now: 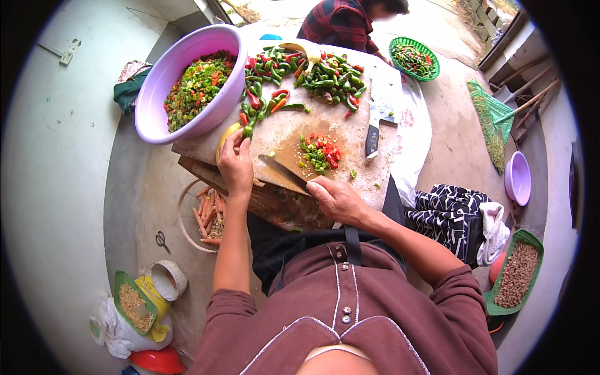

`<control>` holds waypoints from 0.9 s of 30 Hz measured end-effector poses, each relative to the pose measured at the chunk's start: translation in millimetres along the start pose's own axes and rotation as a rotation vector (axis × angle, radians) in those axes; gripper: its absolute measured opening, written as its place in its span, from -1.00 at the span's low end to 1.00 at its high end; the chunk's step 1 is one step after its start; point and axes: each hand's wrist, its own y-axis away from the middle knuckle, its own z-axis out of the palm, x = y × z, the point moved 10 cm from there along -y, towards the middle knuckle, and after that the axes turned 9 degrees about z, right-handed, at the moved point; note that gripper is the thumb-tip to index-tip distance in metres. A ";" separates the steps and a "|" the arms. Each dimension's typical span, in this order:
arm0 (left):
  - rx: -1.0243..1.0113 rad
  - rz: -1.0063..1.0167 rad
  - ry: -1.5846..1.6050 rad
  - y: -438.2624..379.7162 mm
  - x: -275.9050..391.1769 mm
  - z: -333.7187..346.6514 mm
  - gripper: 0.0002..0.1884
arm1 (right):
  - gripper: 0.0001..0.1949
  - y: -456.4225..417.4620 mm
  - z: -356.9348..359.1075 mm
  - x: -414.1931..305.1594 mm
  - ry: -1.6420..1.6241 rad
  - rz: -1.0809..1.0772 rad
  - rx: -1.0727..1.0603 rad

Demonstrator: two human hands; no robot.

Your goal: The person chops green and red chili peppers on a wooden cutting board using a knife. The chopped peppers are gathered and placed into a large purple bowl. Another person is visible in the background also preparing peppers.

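Observation:
At the near left edge of the board, my left hand (pixel 236 164) pinches a green chili pepper (pixel 248 131) between thumb and fingers. My right hand (pixel 335 197) grips a knife, its dark blade (pixel 283 171) pointing left across the board's near edge. Just beyond the blade lies a small heap of sliced red and green chilies (pixel 321 152), with pale seeds scattered around it. Whole red and green chilies (pixel 328 79) are piled along the far side of the board (pixel 281 126). A yellow rounded object (pixel 227 137) is partly hidden behind my left fingers.
A purple basin (pixel 145 112) of chopped chilies leans at the left. A cleaver (pixel 385 96) lies on the right. Beyond, a person in a plaid jacket (pixel 335 23) sits near a green basket (pixel 437 70) of chilies. A round basket with corncobs (pixel 208 215) stands low left.

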 end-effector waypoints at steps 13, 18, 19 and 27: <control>-0.308 0.566 -0.011 73.9 92.7 49.6 -0.75 | -0.56 2.8 -75.5 27.4 -0.082 0.170 0.105; -0.238 0.558 -0.042 83.2 86.9 45.6 -0.82 | -0.61 14.7 -75.9 -3.6 0.196 -0.016 0.082; -0.215 0.559 -0.025 84.7 85.8 44.8 -0.84 | -0.62 14.5 -73.3 -6.9 0.236 -0.012 0.051; -0.190 0.538 -0.048 89.6 77.1 45.1 -0.83 | -0.60 1.3 -63.6 -32.2 0.377 -0.104 -0.103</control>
